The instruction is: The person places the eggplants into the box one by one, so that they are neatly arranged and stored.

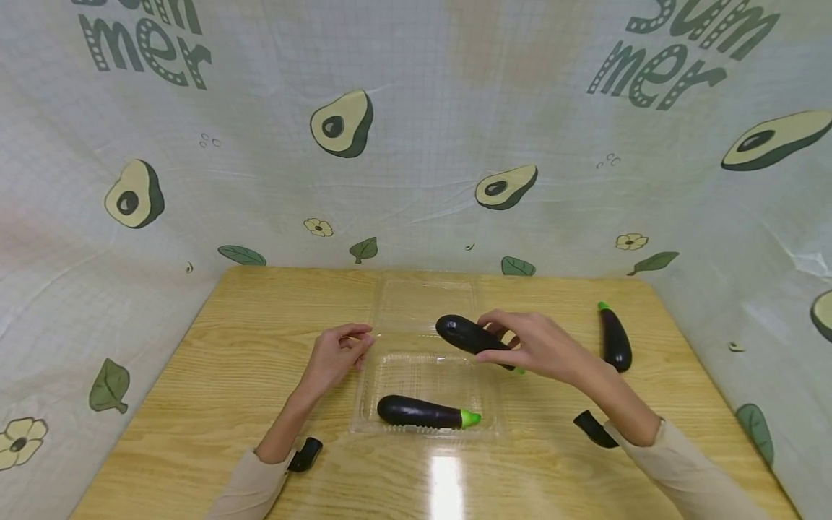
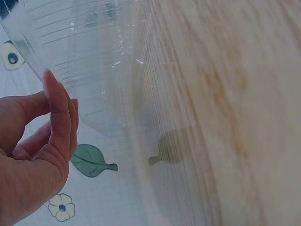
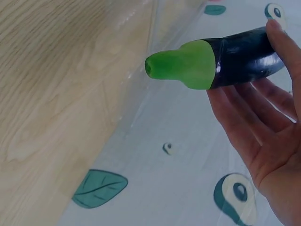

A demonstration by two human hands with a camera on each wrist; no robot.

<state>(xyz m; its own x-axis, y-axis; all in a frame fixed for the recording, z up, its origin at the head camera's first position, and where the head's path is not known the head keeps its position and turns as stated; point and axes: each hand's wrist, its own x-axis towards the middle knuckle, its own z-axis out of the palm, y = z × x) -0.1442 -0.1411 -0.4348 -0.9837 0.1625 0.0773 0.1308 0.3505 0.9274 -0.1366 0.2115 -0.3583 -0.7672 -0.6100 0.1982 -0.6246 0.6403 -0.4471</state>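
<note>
Makeshift tabletop booth, staged for recording; from where I stand, can't tell whether home, lab or office lies behind the hangings. Pale sheeting (image 1: pixel 422 152) walls in the far edge and both sides of a wood-grain table (image 1: pixel 273 303). Cheerful household print on it: avocado halves (image 1: pixel 347 112), leaves (image 1: pixel 109 386), flowers (image 1: pixel 22 443), "summer" in green lettering (image 1: pixel 650 78). Glare patch (image 1: pixel 446 487) on the near tabletop, so a bright light is reflecting there. Black wrist cameras (image 1: pixel 307 455) mark the recording rig. Eggplants (image 1: pixel 422 412) and a clear plastic box (image 1: pixel 429 372) lend a kitchen note.
</note>
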